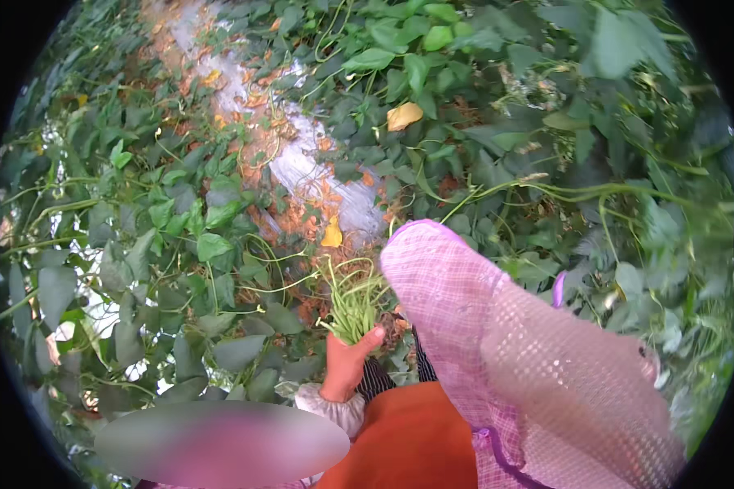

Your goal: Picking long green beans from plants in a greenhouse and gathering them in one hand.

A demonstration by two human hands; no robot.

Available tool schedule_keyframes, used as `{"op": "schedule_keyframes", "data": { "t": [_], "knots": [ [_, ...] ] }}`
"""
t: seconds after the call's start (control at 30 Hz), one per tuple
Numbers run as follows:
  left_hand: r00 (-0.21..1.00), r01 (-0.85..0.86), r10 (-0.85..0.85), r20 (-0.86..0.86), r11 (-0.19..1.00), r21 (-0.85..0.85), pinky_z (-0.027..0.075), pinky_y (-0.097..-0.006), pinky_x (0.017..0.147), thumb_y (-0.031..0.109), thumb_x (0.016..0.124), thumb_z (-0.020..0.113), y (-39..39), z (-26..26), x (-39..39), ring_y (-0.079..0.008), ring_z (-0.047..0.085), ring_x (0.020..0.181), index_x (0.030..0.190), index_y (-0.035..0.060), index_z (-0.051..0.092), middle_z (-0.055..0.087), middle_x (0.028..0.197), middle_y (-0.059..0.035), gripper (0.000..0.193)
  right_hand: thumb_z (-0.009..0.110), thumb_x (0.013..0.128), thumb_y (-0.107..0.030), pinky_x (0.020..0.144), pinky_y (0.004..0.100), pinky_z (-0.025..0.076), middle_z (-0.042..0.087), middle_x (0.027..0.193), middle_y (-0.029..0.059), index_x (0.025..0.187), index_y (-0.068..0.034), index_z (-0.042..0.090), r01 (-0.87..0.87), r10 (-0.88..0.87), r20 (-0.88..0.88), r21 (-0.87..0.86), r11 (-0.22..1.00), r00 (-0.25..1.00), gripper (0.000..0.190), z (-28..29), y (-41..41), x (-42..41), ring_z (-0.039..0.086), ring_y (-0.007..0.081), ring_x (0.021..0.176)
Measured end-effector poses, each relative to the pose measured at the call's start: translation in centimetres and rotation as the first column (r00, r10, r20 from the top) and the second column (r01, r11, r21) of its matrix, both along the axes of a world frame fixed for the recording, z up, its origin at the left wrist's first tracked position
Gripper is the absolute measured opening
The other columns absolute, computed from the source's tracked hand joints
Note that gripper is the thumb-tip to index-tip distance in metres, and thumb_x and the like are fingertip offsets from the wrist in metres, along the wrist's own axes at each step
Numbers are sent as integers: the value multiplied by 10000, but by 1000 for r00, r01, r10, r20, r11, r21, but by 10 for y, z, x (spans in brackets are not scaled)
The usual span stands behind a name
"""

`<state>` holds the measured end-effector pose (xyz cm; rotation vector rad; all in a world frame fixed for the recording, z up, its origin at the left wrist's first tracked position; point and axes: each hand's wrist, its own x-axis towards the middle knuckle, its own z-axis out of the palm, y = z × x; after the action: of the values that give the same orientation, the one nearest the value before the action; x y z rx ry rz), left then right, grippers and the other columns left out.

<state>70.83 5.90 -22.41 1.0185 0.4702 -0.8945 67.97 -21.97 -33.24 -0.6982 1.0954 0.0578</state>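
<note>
My left hand (350, 360) is closed around a bunch of slender green pods or stalks (356, 305), its thumb across them. Their thin ends fan out and curl above the fist, over the ground between leafy vines. A large flap of pink checked cloth and mesh (440, 275) hangs close to the camera and covers much of the right side. At its right edge, a small skin-toned patch (649, 363) shows, perhaps part of my right hand. The mesh and blur hide the rest, so I cannot tell what it holds.
Dense green vines (214, 214) stand on both sides. Between them runs a strip of soil with pale plastic film (318, 159) and dry leaves. A long vine stem (563, 189) crosses at right. Orange clothing (404, 440) shows below, beside a blurred oval.
</note>
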Motion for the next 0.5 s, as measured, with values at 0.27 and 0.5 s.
{"op": "schedule_keyframes", "data": {
  "t": [0.27,0.5],
  "knots": [
    [994,-40,55,94,986,-162,494,-274,759,22,826,681,9,47,-2,-122,602,846,1082,7,567,621,996,-31,282,498,986,-214,458,212,347,362,647,-77,1395,-87,402,-76,82,60,-82,994,995,438,159,70,-3,350,38,518],
    [958,175,-103,266,948,-264,488,-296,823,-7,808,678,-5,94,-4,-146,603,939,1164,4,549,618,1060,-50,379,498,988,-253,658,223,439,539,820,-50,1207,-53,569,-46,207,249,-532,846,946,305,254,169,12,488,49,715]
  ]
}}
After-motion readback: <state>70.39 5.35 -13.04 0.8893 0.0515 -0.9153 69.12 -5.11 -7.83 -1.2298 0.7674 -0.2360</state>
